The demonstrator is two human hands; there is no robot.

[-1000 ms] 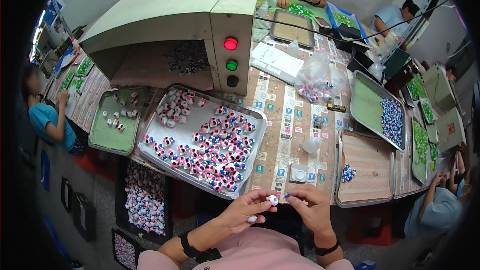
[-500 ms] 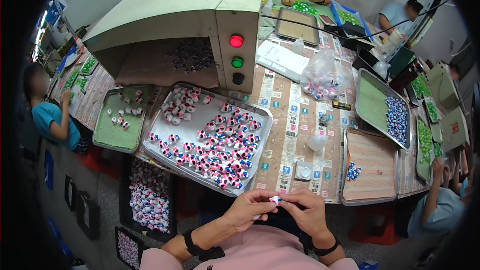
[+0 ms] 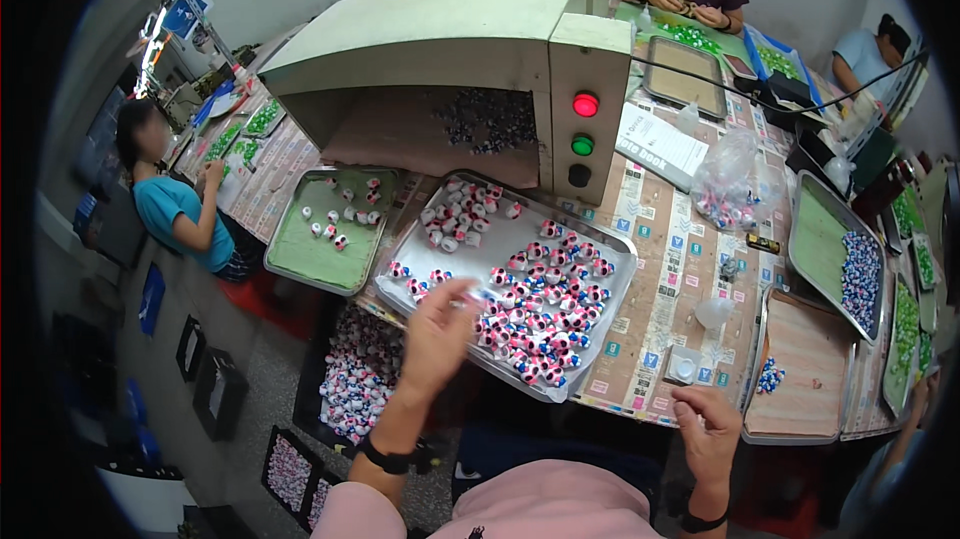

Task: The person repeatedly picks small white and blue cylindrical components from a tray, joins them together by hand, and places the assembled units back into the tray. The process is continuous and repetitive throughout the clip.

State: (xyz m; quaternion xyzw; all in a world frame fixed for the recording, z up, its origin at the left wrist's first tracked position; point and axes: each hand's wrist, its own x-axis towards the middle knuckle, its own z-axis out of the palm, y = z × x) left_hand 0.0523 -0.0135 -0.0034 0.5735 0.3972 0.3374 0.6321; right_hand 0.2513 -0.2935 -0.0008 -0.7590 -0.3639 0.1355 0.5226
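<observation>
My left hand (image 3: 438, 339) reaches over the near-left edge of a large metal tray (image 3: 395, 284). Its fingertips are closed on a small figurine (image 3: 484, 297), white with some blue, which is blurred by motion. Beneath and beyond it, that tray holds many pink, white and blue figurines (image 3: 545, 314), with plainer white and pink heads (image 3: 460, 214) grouped at the far left. My right hand (image 3: 708, 429) is apart from the left, at the table's front edge near a small white pot (image 3: 683, 366). Its fingers are loosely bent and apart, and nothing shows between them.
A pale oven-like machine (image 3: 420, 39) stands behind the trays, red and green lights on its front. On the left is a green-lined tray (image 3: 320, 264) with a few heads. A paper-lined tray (image 3: 805, 369) with blue-and-white pieces (image 3: 770, 376) lies right. Crates (image 3: 300, 379) stand below; co-workers sit around.
My hands have parted. The left has carried the figurine forward and left over the big tray; the right has moved right. The whole view has shifted, so the table appears farther right.
</observation>
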